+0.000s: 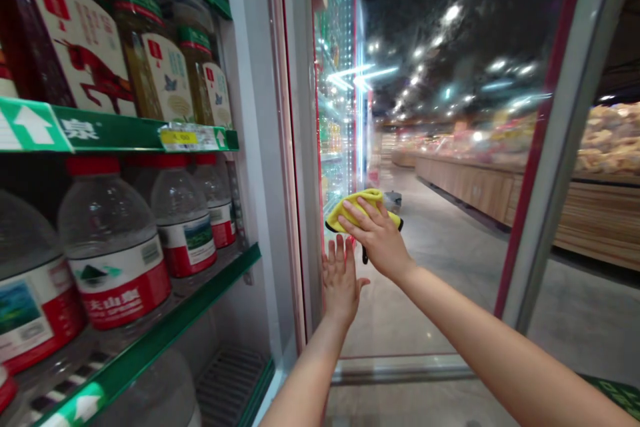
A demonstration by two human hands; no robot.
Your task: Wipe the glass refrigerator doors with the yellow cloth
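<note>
My right hand presses a folded yellow cloth with dark edging against the glass door. Its fingers lie over the cloth, which sticks out above and to both sides of them. Just below and to the left, my left hand is flat against the glass near the door frame's left side, fingers stretched out and thumb apart, with nothing in it. The grey door frame with a dark red strip runs around the pane. Part of the palm side of both hands is hidden.
At left stand fridge shelves with green edge strips, holding large water bottles with red caps and, above, bottled drinks. A grey cabinet post divides shelves from door. Through the glass show a store aisle and wooden display counters.
</note>
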